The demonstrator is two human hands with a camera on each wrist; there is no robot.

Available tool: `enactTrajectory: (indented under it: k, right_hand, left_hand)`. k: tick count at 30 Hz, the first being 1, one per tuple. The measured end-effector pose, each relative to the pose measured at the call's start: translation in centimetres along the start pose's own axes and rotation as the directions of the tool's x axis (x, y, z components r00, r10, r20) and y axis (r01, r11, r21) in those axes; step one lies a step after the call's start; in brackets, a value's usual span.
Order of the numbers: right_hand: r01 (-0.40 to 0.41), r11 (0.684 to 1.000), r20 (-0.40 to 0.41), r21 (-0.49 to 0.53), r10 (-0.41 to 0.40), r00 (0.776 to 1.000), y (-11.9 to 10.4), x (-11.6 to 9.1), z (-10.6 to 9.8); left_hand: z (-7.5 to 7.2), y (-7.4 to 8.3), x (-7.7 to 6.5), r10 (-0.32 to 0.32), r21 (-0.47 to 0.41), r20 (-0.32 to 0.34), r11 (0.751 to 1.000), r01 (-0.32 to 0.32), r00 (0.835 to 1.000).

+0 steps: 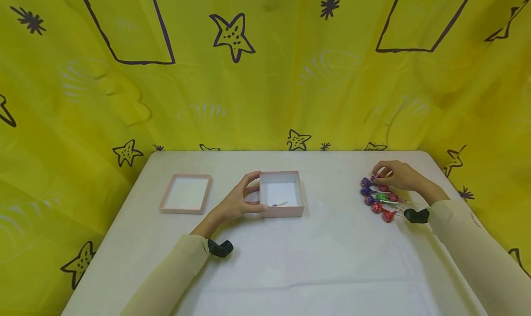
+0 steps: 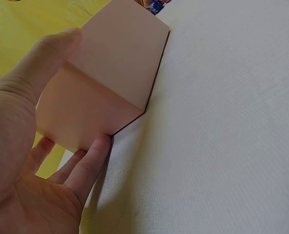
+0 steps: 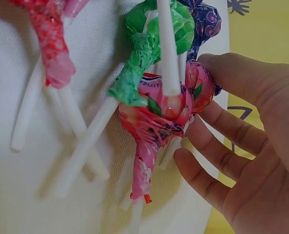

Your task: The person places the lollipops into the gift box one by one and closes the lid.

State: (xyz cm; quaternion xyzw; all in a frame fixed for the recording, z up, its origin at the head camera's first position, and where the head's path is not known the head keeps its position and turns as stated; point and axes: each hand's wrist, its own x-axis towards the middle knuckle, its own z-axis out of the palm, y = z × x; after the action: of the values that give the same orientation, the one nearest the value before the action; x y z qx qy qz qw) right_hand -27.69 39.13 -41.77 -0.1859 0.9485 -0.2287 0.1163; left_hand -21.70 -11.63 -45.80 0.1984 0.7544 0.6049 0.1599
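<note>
A pale pink open box (image 1: 282,212) with a white inside stands mid-table. My left hand (image 1: 238,201) grips its left side, with the thumb on one face and the fingers on another, as the left wrist view shows (image 2: 100,87). Inside the box, by the front wall, lies a lollipop (image 1: 279,204), its white stick showing. On the right, my right hand (image 1: 396,175) reaches over the far end of a lollipop pile and pinches a pink-wrapped lollipop (image 3: 201,90) between thumb and fingers. A green lollipop (image 3: 159,29) and another pink lollipop (image 3: 151,117) lie close beside those fingers.
A shallow pink-edged lid (image 1: 185,211) lies left of the box, its white inside facing up. Purple lollipops (image 1: 366,191) and red lollipops (image 1: 388,216) spread below the right hand. A yellow patterned curtain (image 1: 265,99) hangs behind the white-covered table (image 1: 332,260).
</note>
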Motion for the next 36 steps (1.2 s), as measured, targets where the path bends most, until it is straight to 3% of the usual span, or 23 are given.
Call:
enactTrajectory:
  k: [21,36]
  right_hand:
    - [0.017,1.000,-0.003,-0.005,-0.017,1.000,-0.3,-0.1,-0.3]
    - [0.055,0.998,-0.042,0.026,-0.054,0.998,-3.3,-0.6,-2.8]
  left_hand:
    - [0.1,0.2,-0.1,0.002,-0.005,0.000,1.000,-0.002,1.000]
    - [0.1,0.2,-0.3,-0.019,-0.006,-0.005,1.000,0.019,1.000]
